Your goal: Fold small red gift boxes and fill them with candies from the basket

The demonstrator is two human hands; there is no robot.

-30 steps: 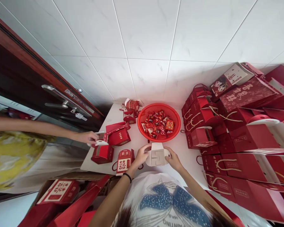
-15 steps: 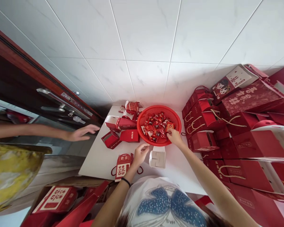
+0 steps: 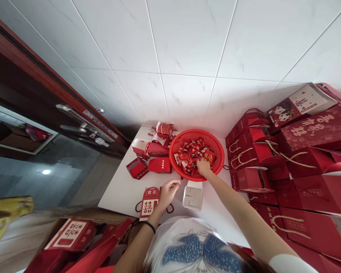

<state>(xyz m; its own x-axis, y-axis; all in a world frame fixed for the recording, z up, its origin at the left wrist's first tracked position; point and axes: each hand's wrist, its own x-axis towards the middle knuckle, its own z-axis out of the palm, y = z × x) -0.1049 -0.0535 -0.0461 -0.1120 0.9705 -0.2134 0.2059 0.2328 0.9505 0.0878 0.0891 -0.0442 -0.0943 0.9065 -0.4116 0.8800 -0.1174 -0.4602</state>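
By the round mesh basket (image 3: 195, 135)'s near rim, glossy sweets (image 3: 191, 151) touch the right hand (image 3: 204, 167), grip hidden; left hand (image 3: 168, 192) free.

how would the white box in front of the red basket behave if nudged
The white box is probably light: its walls look like thin card and its inside shows bare. It would likely slide easily on the smooth-looking table. The folded flaps suggest it may flex if squeezed.

The white table (image 3: 116, 195) has free room at its front left corner, but between the white box (image 3: 192, 198) and the stacked red gift boxes (image 3: 250, 180) the right forearm (image 3: 231, 199) crosses.
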